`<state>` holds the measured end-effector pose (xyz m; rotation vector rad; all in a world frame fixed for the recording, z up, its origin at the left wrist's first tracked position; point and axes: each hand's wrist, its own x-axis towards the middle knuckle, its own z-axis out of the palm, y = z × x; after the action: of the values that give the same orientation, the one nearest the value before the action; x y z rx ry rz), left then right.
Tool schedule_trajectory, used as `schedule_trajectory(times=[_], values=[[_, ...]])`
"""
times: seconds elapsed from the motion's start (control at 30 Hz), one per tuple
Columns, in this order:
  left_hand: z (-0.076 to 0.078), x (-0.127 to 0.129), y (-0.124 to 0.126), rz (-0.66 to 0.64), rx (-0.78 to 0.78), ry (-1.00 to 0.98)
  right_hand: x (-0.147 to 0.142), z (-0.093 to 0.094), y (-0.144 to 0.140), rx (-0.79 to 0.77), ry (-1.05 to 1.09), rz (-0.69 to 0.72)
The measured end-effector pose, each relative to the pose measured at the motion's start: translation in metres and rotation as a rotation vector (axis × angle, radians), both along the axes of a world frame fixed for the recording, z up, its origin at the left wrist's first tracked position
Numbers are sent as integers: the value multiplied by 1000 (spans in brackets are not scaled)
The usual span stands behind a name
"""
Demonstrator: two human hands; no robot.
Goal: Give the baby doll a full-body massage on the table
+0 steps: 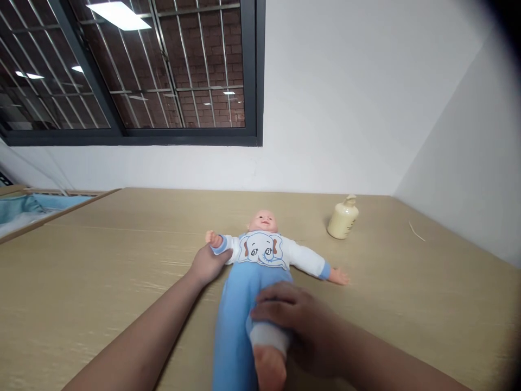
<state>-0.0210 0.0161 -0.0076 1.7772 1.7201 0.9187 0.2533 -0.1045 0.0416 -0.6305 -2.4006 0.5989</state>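
A baby doll (260, 279) lies on its back, its head toward the wall. It wears a white top with an elephant print and light blue trousers. My left hand (209, 264) grips the doll's sleeved arm on the left, the thumb over the sleeve near the blue cuff. Around the doll's lower leg on the right, just above the grey-white trouser cuff, my right hand (293, 315) is closed. That leg's bare foot points toward me. The foot of the other leg is out of view. Stretched out to the right lies the doll's other arm, untouched.
A cream bottle (343, 220) stands on the wooden table (391, 304) at the back right. Farther right lies a thin pale strip (417, 232). At the far left is a wood-edged bin (44, 221) with light blue cloth. Behind are a white wall and a barred window (254, 81).
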Motion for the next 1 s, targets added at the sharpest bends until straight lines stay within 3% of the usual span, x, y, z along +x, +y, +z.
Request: schedule_trajectory(times=[0.13,0.27,0.37,0.5,0.6,0.7,0.83,0.9,1.0], values=[[-8,-9,10,59,7,-68,-10,-10,-12,164,-189,110],[-8,-8,11,50,13,-103,-25,-45,-12,339,-231,172],[-5,-6,8,48,11,-86,-35,-67,-9,291,-247,110],[-3,-5,6,53,4,-51,-42,-78,-8,225,-238,74],[-2,-5,6,46,2,-27,-39,-73,-9,239,-210,90],[-2,-4,6,38,10,-3,-28,-50,-12,284,-183,163],[-1,-3,4,31,26,37,-12,-17,-14,78,-83,53],[0,-1,2,38,13,65,-8,-14,-11,4,47,-24],[5,4,-4,1,8,132,-6,-22,-1,-37,230,-128]])
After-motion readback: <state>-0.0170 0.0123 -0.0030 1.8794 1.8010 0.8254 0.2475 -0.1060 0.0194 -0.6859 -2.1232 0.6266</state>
